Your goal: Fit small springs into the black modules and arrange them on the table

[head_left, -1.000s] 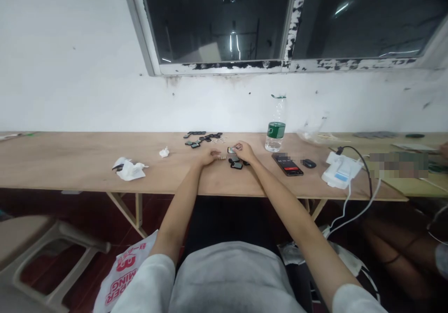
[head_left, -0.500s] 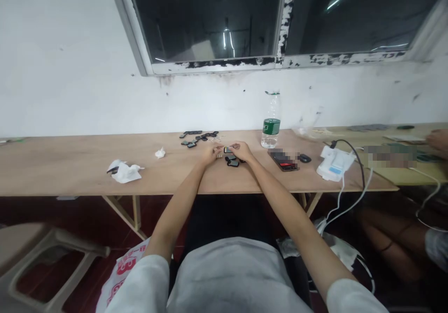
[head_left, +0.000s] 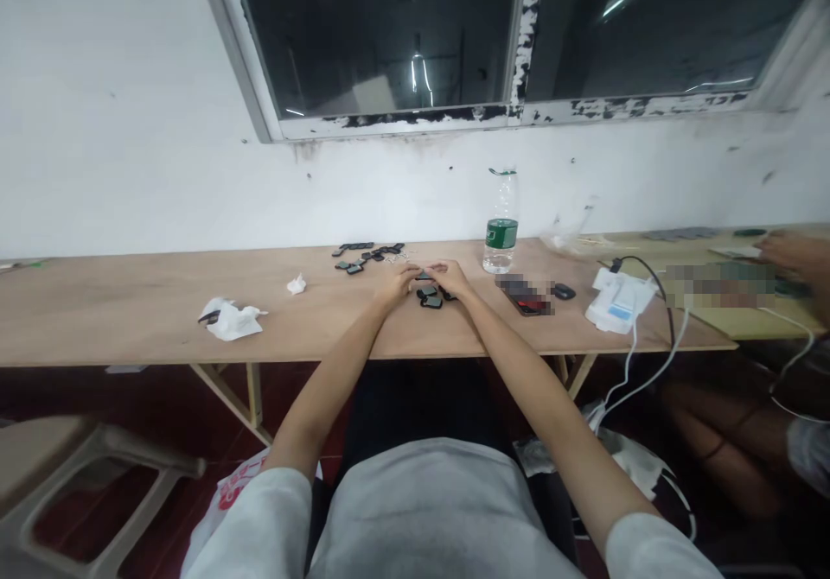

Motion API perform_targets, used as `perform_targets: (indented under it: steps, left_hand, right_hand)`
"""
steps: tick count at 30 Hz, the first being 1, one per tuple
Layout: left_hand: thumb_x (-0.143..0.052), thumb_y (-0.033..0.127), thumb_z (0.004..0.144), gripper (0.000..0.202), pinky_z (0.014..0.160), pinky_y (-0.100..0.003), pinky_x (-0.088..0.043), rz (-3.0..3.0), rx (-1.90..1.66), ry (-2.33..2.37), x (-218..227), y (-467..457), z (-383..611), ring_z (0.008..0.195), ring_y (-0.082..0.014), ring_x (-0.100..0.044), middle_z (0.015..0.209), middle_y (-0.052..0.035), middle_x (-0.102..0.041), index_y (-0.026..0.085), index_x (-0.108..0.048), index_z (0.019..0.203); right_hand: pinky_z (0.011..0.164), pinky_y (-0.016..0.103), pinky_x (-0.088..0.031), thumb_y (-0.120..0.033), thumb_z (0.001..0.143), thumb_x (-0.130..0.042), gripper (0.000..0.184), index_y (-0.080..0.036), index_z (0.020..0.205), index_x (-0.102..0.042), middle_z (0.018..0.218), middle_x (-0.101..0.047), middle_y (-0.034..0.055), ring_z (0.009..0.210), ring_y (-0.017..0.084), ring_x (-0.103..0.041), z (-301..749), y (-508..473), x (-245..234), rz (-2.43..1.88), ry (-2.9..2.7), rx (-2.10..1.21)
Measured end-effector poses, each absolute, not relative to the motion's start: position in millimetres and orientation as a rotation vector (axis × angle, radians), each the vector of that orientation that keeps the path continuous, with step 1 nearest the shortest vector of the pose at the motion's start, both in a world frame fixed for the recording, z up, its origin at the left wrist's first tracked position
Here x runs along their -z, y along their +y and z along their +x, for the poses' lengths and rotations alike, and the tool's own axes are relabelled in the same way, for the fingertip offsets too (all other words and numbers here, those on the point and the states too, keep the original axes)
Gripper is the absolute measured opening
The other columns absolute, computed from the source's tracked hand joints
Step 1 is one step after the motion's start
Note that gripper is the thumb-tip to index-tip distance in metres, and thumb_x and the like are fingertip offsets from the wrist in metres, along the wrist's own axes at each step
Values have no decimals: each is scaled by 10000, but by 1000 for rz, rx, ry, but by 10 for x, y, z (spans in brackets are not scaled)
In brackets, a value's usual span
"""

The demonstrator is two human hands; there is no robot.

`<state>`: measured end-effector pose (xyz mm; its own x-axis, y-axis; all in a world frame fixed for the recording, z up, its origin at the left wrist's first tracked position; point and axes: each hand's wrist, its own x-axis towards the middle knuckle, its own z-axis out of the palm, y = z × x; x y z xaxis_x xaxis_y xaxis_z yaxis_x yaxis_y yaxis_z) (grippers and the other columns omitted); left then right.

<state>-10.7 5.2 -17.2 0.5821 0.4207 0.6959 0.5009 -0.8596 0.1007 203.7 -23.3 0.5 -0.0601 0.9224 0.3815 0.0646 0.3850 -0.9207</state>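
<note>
— Pale plywood tabletop (head_left: pixel 130 320), from the head camera. What under the hands?
— Small black flat pieces (head_left: pixel 430 301), a loose heap right at the fingers, near the table's middle. Farther left and toward the wall, a scattered row of more dark pieces (head_left: pixel 369 257).
— And the grip?
— Left hand (head_left: pixel 395 283) and right hand (head_left: pixel 452 278) both palm down and curled, fingertips almost meeting just above the heap. Clenched on a piece or merely released: impossible to tell at this size.
— To the right?
— Clear plastic water bottle (head_left: pixel 501 233) with a green label, upright near the wall. Then a phone (head_left: pixel 528 304), partly blurred, a small black oval object (head_left: pixel 564 291), and a white device (head_left: pixel 619 307) with white cables (head_left: pixel 648 380) running over the near edge.
— To the left?
— Crumpled white tissue (head_left: pixel 230 320), plus a small scrap (head_left: pixel 296 284) nearer the hands.
— Other hands?
— One, a co-worker's hand (head_left: pixel 794 255), at the far right, well apart.
</note>
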Motion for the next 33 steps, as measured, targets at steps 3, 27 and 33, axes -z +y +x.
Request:
perform_targets:
  steps: [3,27,33]
  left_hand:
    - [-562,54,922,388,1035,-498,-585,-2670,1167,-751,201,112,-115,1174,-292,-703,1283,-152,-723,177,-758,1232]
    - [-555,126,970,379,1100,-476,-540,-2682,1160,-880,180,41,-89,1242,-289,-665,1341,-149,-703,173,-736,1300]
    - [-516,265,1053,306,1084,-448,-549,-2710,1285,-877,128,-15,-84,1199,-277,-693,1263,-128,-748,192,-772,1205]
  right_hand:
    - [618,278,-634,-334,777,-913,254,-145,839,-755,801,-802,95,648,197,-747,2039,-243,-8,-914,-1447,-916]
    - [655,291,-646,-231,820,-872,163,-145,854,-738,771,-792,63,631,181,-736,2034,-227,5,-902,-1364,-999]
    - [661,305,-618,-255,858,-804,124,-151,899,-750,813,-796,73,649,194,-731,2060,-190,35,-965,-1483,-884]
